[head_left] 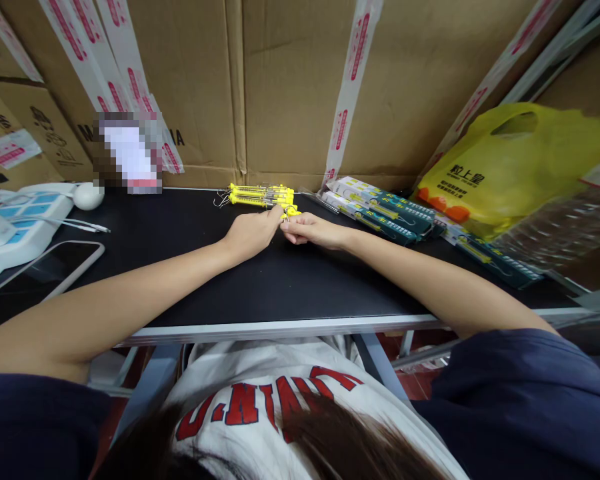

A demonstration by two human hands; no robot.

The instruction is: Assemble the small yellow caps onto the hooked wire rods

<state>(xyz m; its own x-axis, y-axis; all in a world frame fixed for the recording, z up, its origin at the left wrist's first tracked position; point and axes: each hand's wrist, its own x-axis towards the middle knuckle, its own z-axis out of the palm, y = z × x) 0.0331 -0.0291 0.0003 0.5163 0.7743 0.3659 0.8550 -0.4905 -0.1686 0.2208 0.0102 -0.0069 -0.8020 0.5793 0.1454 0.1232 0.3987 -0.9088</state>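
Beyond the left hand [254, 233] and the right hand [314, 231], cardboard [290, 87]: tall brown panels, strips of printed tape running down them
Black tabletop [280, 287]: under both hands, and spreading toward the body from them
Yellow bag [530, 153]: well to the right of the right hand, on the far side
Power strip [40, 213]: well to the left of the left hand, white with blue sockets
Green boxes [397, 207]: right of the right hand, slanting away from it, a hooked yellow tube pictured on them
Hands: meeting fingertip to fingertip, the right with its fingers curled, the left reaching in from its side; both grasp one small piece, though how firmly each pinches is hidden
Yellow tubes [263, 195]: a hooked bundle just beyond the fingertips, long axis running left to right, the left hand nearer
Small yellow piece [291, 211]: between the two sets of fingertips, at the bundle's right end, a metal hook or ring by it; its long axis cannot be told
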